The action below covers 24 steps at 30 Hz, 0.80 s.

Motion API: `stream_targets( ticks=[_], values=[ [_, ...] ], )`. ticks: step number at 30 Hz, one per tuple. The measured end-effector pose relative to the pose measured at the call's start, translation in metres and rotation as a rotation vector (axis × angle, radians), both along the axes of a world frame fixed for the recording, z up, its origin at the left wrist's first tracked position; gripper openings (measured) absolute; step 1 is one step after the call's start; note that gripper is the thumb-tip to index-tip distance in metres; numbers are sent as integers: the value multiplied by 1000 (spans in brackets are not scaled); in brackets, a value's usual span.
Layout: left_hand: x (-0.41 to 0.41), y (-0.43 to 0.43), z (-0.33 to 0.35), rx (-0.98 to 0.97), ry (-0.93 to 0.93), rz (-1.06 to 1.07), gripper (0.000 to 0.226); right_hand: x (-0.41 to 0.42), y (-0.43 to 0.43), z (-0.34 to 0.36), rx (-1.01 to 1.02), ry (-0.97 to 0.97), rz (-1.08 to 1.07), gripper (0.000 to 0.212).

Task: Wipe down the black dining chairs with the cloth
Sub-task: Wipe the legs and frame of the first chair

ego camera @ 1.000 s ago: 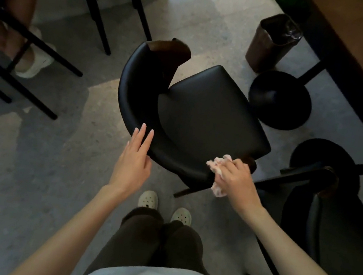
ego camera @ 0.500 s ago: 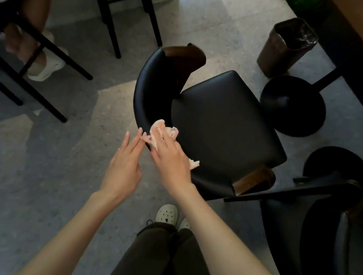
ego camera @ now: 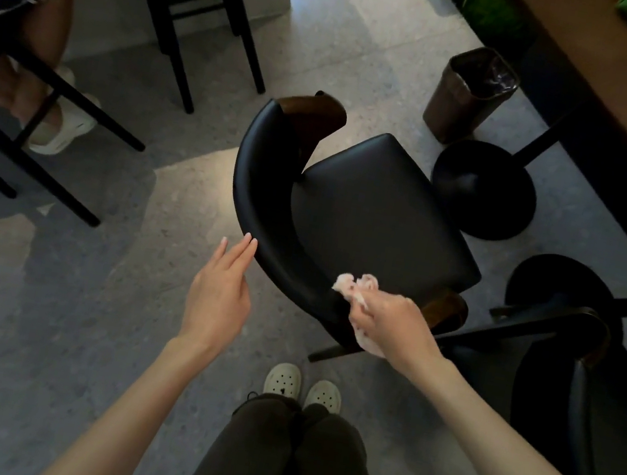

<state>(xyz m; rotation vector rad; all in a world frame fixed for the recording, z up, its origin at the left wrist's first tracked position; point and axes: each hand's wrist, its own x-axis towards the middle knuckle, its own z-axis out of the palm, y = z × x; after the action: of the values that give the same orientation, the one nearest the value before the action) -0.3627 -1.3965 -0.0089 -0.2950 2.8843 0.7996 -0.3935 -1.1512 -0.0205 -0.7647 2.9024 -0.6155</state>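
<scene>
The black chair (ego camera: 369,213) stood on the open floor, its seat facing the table (ego camera: 616,101). The cloth (ego camera: 349,285) was bunched in the right hand (ego camera: 392,325), fingers curled round it. It was pressed on the curved backrest near its right end, evidently to rub along the rail. The left hand (ego camera: 217,296) held nothing. Its fingers were straight, with the tips at the backrest's outer edge, probably steadying it. A second chair (ego camera: 586,407) stood just right, its frame crowding the working arm. A bin (ego camera: 468,93) and table base (ego camera: 481,190) lay beyond the seat and seemed no hindrance.
</scene>
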Motion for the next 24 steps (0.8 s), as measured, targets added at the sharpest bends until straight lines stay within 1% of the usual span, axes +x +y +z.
stream_targets(
  ticks=[2,3,5,9,10,12,13,15,17,21,24],
  values=[
    [-3,-4,1,13,29,23,56,-23,-26,5,-203,-221,-190,25],
    [-6,-6,0,18,34,30,58,-37,-42,3,-306,-300,-240,31],
    [-14,-13,-2,30,23,35,60,-66,-79,-4,-422,-363,-253,38],
    [-30,-26,-9,60,11,18,61,-120,-148,-19,-609,-451,-234,40],
    [-33,-28,-11,65,11,16,61,-129,-162,-23,-630,-453,-209,41],
    [-36,-30,-13,83,8,26,60,-140,-185,-33,-581,-440,-143,44],
    [-36,-31,-15,96,3,41,60,-141,-193,-38,-553,-441,-133,46],
    [-36,-33,-17,115,-11,75,60,-136,-201,-45,-596,-459,-173,47],
    [-35,-36,-19,123,-25,111,59,-126,-197,-46,-634,-441,-167,47],
    [-36,-38,-20,182,-35,156,58,-99,-171,-43,-579,-458,-109,47],
    [-41,-36,-15,247,-20,184,58,-69,-141,-37,-534,-446,33,43]
  ],
)
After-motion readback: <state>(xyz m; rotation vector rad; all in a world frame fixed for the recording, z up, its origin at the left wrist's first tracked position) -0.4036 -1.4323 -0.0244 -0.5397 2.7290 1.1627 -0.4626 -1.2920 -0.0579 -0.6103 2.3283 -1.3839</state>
